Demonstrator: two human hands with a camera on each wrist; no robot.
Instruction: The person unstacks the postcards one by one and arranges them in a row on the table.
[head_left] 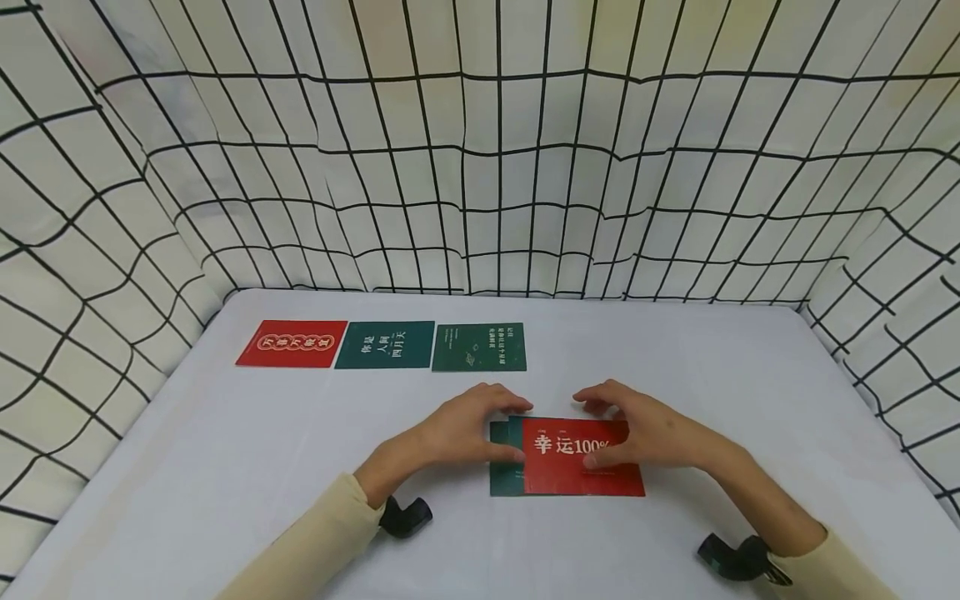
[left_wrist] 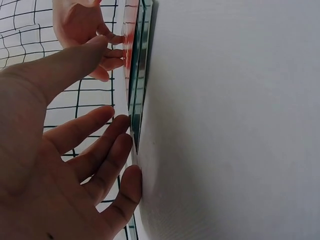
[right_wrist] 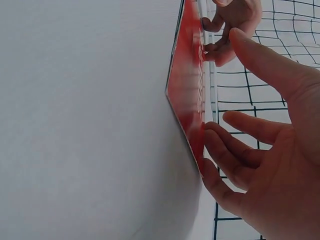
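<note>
Both hands, palms inward and fingers loosely spread, flank the stacked cards.

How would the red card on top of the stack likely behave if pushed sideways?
The red card would probably slide, since it lies flat, offset over the green cards. It seems fairly stiff: its edges look straight in the right wrist view. Being thin, it is likely light.

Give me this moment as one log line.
left grip: at left end of card stack | right grip: at right end | red card: on top | three-card row: farther back, left
</note>
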